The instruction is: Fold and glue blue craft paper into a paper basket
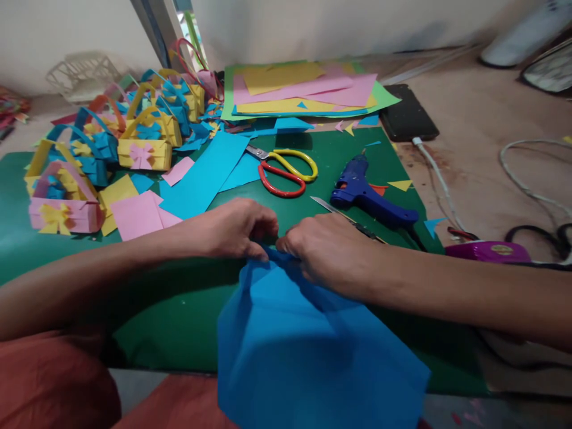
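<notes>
A large sheet of blue paper (322, 351) hangs toward me over the near edge of the green mat (170, 316), its far end folded and creased. My left hand (239, 229) pinches the folded far end between thumb and fingers. Close beside it, my right hand (322, 247) is closed on the same fold, knuckles up, its fingertips partly hidden. Just beyond my hands lie scissors (286, 173) with one red and one yellow handle, a craft knife (344, 217) and a blue glue gun (370, 193).
Several small paper baskets (143, 154) with bows stand at the left. Blue paper pieces (208, 173) and pink ones (136, 213) lie nearer. Stacked coloured sheets (304, 89) are at the back, beside a black phone (409, 113) on a white cable (440, 173). A purple device (487, 251) sits right.
</notes>
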A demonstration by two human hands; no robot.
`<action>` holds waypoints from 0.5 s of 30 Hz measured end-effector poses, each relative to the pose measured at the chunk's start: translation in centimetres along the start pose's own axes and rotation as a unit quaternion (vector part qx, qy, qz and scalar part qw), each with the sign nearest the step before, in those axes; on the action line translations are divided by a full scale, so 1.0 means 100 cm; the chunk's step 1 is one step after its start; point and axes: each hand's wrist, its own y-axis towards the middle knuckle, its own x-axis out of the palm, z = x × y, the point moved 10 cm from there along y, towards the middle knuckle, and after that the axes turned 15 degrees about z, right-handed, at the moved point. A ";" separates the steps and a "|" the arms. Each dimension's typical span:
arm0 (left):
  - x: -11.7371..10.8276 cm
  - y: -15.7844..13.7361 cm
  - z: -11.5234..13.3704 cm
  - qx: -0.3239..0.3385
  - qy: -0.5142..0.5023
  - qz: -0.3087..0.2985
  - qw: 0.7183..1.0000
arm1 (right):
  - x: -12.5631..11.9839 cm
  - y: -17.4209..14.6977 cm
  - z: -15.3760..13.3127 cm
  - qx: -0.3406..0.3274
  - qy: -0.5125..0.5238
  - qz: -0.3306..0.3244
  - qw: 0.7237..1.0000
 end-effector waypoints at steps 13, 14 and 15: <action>-0.047 -0.054 0.065 0.241 -0.100 0.000 0.965 | 0.002 0.001 0.001 -0.054 -0.047 0.023 0.997; -0.043 -0.054 0.065 0.252 -0.089 -0.013 0.963 | 0.002 0.001 0.000 -0.061 -0.051 0.026 0.997; -0.043 -0.052 0.062 0.252 -0.070 -0.005 0.965 | 0.001 0.001 -0.001 -0.068 -0.052 0.030 0.996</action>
